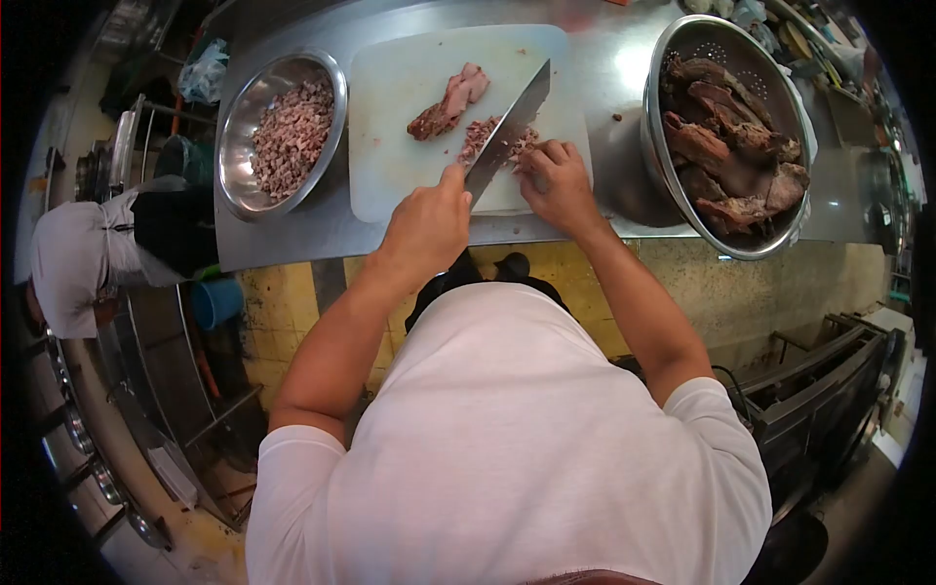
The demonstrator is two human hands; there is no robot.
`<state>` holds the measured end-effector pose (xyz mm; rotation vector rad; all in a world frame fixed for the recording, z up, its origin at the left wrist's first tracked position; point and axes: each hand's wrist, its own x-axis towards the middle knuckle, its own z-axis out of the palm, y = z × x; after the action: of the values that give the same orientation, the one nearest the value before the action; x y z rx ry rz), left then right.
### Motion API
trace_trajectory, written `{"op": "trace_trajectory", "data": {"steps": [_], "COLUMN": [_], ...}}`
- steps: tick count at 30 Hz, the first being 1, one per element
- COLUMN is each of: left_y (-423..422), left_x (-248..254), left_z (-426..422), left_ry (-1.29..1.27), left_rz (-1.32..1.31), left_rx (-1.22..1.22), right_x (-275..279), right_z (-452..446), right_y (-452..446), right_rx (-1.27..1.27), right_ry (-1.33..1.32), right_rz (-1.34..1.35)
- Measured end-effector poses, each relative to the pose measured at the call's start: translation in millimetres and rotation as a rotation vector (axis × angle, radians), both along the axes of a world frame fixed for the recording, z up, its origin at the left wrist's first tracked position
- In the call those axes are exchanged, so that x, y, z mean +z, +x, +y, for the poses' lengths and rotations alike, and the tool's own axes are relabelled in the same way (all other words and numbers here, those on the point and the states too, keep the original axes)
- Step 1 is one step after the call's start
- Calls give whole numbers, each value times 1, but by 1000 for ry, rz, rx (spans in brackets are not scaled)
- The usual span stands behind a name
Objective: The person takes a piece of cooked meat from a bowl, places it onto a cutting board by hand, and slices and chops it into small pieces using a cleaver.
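My left hand (426, 224) is closed round the handle of a wide-bladed kitchen knife (512, 127), its blade slanting up and to the right. Under and beside the blade lies chopped meat (478, 136) on a white cutting board (385, 117). With curled fingers, my right hand (559, 187) grips bits of this meat just right of the blade; the fingertips are partly hidden. A larger piece of cooked meat (450, 102) rests on the board, farther away and to the left.
Left of the board stands a steel bowl (336, 127) with diced meat (292, 136). A steel colander (655, 146) of large cooked meat chunks (731, 127) is on the right of the steel table (614, 88). A person in white (78, 253) is at the left, near a blue bucket (216, 303).
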<state>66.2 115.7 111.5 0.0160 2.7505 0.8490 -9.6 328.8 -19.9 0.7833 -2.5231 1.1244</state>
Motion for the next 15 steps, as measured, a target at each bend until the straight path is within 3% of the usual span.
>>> {"op": "trace_trajectory", "data": {"steps": [9, 15], "left_y": [19, 7], "left_x": [-6, -46], "left_z": [8, 16], "left_ry": [-117, -173], "left_rz": [-70, 7], "left_rx": [-126, -164], "right_x": [-1, -11], "right_z": [0, 3], "right_y": [5, 5], "right_rx": [-55, -39], "right_ry": [34, 0], "right_rz": [-21, -32]}}
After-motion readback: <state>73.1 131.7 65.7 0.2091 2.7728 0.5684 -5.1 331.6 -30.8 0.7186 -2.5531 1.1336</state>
